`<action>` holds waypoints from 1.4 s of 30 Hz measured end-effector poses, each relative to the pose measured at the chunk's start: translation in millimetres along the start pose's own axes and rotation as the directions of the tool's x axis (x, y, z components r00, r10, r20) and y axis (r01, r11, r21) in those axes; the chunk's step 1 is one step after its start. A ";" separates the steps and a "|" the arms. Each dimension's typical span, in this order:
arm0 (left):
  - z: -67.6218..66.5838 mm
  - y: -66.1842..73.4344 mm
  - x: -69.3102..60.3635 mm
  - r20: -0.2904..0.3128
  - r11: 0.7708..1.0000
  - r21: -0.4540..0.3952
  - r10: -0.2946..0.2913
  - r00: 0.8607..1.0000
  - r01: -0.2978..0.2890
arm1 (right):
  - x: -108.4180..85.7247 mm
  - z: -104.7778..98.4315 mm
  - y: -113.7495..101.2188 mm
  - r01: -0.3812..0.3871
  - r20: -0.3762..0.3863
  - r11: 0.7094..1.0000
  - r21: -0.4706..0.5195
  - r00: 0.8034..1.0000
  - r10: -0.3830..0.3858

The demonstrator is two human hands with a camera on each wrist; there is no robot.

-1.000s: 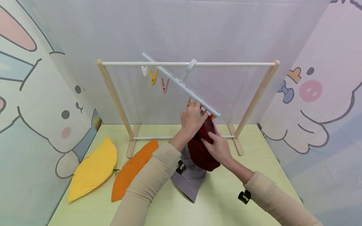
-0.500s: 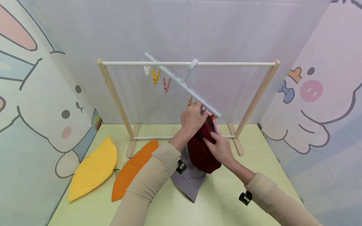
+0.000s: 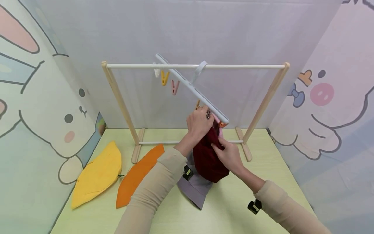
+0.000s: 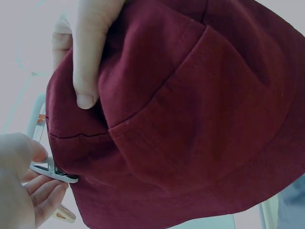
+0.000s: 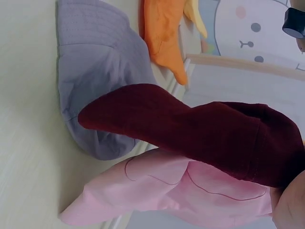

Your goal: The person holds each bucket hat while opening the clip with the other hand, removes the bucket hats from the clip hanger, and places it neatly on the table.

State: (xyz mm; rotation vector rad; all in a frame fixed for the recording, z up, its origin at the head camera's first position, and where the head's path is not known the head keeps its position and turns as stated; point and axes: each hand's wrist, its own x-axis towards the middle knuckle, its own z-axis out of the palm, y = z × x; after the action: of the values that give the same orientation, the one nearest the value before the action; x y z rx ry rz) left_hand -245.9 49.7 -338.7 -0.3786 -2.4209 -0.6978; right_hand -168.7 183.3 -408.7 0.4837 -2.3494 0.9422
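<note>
A dark red hat [image 3: 208, 159] hangs below the low right end of a tilted light blue hanger [image 3: 187, 85]. My left hand [image 3: 200, 122] pinches a grey clip [image 4: 51, 172] at the hat's edge, as the left wrist view shows. With thumb and fingers my right hand [image 3: 229, 155] grips the red hat's side. Behind the red hat is a pink hat [image 5: 190, 191], mostly hidden in the head view; an orange clip [image 3: 223, 124] sits at the hanger's end above it.
The hanger hooks over the white rail [image 3: 242, 66] of a wooden rack. White, yellow [image 3: 165, 78] and pink clips hang from its raised left half. A grey hat [image 3: 195, 190], an orange hat [image 3: 140, 175] and a yellow hat [image 3: 97, 175] lie on the table [image 3: 248, 208].
The hanger has swung slightly, its left end and clips moving to the right. The red hat's lower part has dropped a little, and my right hand has moved slightly right and down with it.
</note>
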 end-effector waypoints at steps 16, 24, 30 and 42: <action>1.2 0.3 -2.2 -0.019 0.995 -0.077 -0.058 0.998 0.056 | -7.6 -0.2 4.6 0.012 -0.026 1.000 -0.014 1.000 -0.012; 1.5 -2.2 -3.8 -0.027 0.994 -0.073 -0.086 0.996 0.084 | -17.2 -0.5 13.4 0.016 0.002 0.999 -0.036 1.000 -0.016; 2.5 -5.4 -2.8 -0.054 0.993 -0.080 -0.090 0.994 0.086 | -17.9 -6.3 18.8 -0.015 0.021 1.000 -0.020 1.000 0.015; -3.3 -11.3 -1.2 -0.073 0.984 -0.127 -0.133 0.988 0.123 | -11.3 -26.3 31.5 -0.009 0.005 0.996 -0.087 1.000 0.010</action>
State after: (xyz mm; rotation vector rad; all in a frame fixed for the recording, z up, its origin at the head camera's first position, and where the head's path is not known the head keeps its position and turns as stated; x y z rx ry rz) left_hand -248.1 38.5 -341.6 -0.2396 -2.3479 -0.9033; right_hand -166.5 225.1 -416.1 0.4419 -2.3882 0.8401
